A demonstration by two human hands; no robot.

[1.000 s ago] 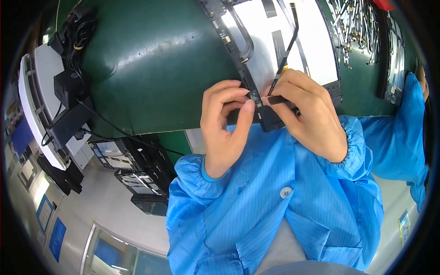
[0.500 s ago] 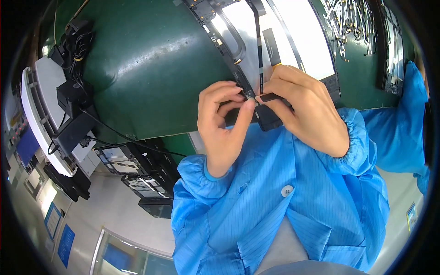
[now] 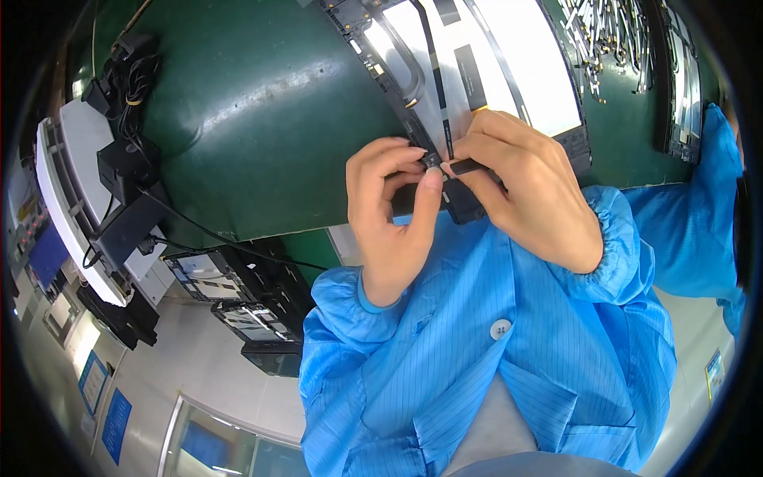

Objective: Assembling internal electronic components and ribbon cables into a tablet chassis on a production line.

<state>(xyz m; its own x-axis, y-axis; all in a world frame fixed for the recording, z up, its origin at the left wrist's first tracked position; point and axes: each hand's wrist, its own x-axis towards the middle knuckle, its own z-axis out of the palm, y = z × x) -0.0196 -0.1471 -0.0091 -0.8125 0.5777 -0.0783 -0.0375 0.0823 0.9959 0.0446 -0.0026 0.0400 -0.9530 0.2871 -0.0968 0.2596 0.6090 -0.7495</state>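
An opened flat device (image 3: 548, 71) with a black frame and a bright silvery panel lies at a slant on the green table. Along it runs a thin black ribbon cable (image 3: 439, 87), its near end reaching my right fingertips. My right hand (image 3: 528, 179) is closed in a pinch at the frame's near corner. Between its thumb and fingers sits a short black strip (image 3: 466, 168); whether it belongs to the cable is hidden. My left hand (image 3: 389, 207) bends round the frame's left edge, thumb and index fingertips pressed at the corner, close to the right thumb.
Many loose ribbon cables (image 3: 608, 40) are heaped at the back right, beside another flat device (image 3: 679, 87). A co-worker's blue sleeve (image 3: 691, 207) is at the right. Black adapters with coiled cords (image 3: 135, 87) stand left; more opened devices (image 3: 254, 310) are stacked below the table edge.
The ribbon cable's upper part has swung left over the panel. Both hands stay at the same corner, with only slight finger shifts.
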